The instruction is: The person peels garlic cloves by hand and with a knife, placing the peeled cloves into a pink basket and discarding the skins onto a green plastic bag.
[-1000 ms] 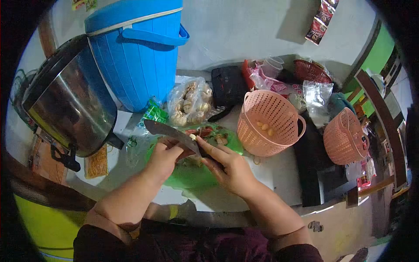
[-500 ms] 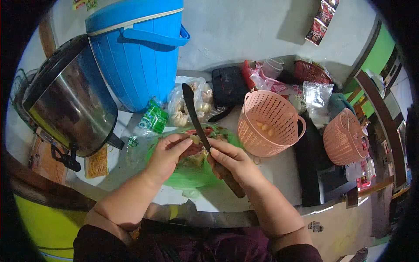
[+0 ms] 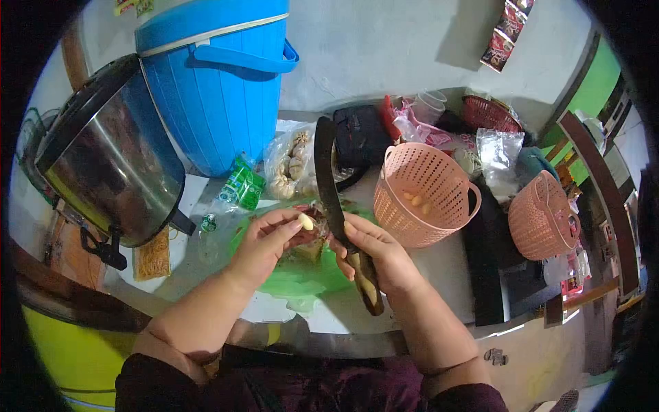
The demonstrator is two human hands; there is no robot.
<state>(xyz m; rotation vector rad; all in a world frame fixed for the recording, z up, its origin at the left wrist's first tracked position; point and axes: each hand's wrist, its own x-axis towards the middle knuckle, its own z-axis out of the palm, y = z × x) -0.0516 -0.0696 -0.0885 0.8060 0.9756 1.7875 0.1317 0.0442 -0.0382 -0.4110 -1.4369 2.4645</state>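
Clove: a pale, peeled-looking piece (image 3: 306, 222), held above the green bag (image 3: 295, 278), apart from the blade.
Left hand: closed lightly (image 3: 264, 240), gripping the clove between thumb and fingertips; a small, smooth piece like this could pop out if squeezed hard.
Knife: in the right hand (image 3: 386, 255), which grips it where blade and handle meet; the long blade (image 3: 327, 172) points up and away. The handle's butt sticks out past the fingers, so the loose-looking hold could let the blade swing.
Blade and fingers: near each other; a slip or sudden turn of the wrist could nick the left fingertips. Which edge is sharp, I cannot tell.
Green bag: spread under both hands with scraps on it; a dropped clove could get lost there.
Pink basket: on the surface (image 3: 439, 271), beside the right hand, its wall (image 3: 425, 232) around more cloves (image 3: 417, 201).
Garlic bag: clear (image 3: 285, 168), beyond the hands, by the blue bucket (image 3: 213, 103).
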